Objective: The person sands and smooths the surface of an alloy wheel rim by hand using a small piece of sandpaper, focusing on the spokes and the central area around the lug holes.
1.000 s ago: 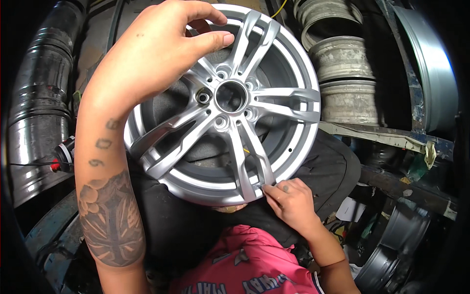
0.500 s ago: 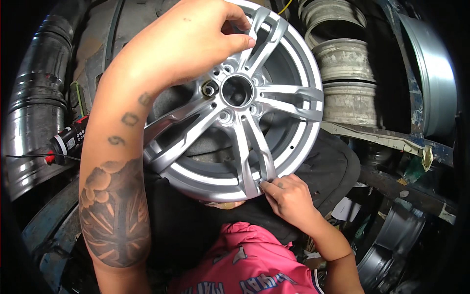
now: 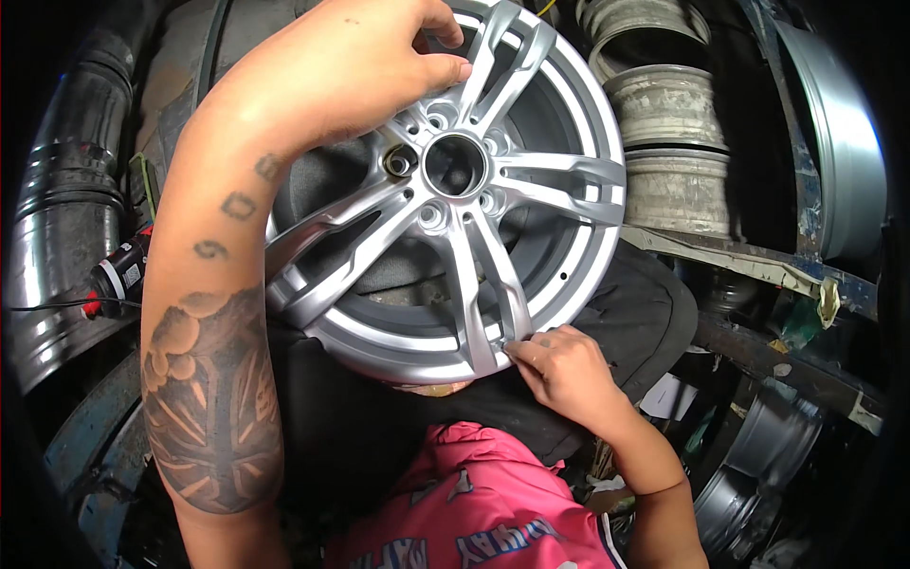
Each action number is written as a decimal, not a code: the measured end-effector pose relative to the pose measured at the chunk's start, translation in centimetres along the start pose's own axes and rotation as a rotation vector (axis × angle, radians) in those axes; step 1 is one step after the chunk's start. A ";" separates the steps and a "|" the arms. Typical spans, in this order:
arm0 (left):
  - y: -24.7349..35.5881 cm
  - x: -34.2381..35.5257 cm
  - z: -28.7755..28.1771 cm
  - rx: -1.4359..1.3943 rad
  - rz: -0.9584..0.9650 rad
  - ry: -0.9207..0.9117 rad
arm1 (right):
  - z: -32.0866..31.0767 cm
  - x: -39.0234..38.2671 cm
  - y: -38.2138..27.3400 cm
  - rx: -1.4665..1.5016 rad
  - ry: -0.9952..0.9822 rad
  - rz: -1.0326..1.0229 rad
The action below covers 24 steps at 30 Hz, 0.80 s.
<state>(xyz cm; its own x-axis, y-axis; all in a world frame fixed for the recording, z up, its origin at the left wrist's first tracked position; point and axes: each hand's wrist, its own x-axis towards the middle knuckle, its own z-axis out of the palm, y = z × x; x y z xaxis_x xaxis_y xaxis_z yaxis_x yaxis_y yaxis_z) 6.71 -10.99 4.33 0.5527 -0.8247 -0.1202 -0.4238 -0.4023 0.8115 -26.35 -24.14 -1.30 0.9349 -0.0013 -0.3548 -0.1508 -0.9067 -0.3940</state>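
A silver five-spoke wheel (image 3: pixel 493 247) with split spokes and an open centre bore lies face up in front of me, tilted, above my dark-trousered legs. My left hand (image 3: pixel 398 66) grips its upper left part, thumb and fingers curled at the spokes, the forearm crossing the wheel's left side. At the lower rim, my right hand (image 3: pixel 559 370) is closed, thumb and forefinger pinched against a spoke end; whatever is between those fingertips is too small to make out. Bolt holes ring the bore, one with a darker fitting (image 3: pixel 398 162).
Weathered wheels (image 3: pixel 671 190) are stacked on a metal rack (image 3: pixel 749 256) at right, beside an upright silver rim (image 3: pixel 848 142). Dark rims (image 3: pixel 763 446) sit lower right. At left stand shiny metal cylinders (image 3: pixel 76 161) and a black-and-red tool (image 3: pixel 116 275) with a cable.
Since a second ago the wheel sits slightly higher in view and my left hand has shifted right along the upper spokes. My right hand remains pinched at the lower rim, slightly higher.
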 end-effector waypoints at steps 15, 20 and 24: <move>-2.1 0.3 1.6 0.258 0.347 0.151 | 0.2 0.3 -0.5 0.030 -0.020 0.003; -1.9 0.6 1.8 0.228 0.285 0.118 | -0.6 0.0 -0.1 0.052 -0.022 0.038; -1.5 0.8 1.1 0.320 0.215 0.061 | -0.3 0.2 -1.4 0.076 -0.023 0.098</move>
<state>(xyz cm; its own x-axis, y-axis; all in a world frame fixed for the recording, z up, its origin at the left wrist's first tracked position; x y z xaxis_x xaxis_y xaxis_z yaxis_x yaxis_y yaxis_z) 6.97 -11.45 2.37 0.4644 -0.8824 0.0753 -0.7315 -0.3343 0.5943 -25.83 -22.96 -0.60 0.9070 -0.0776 -0.4140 -0.2657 -0.8681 -0.4192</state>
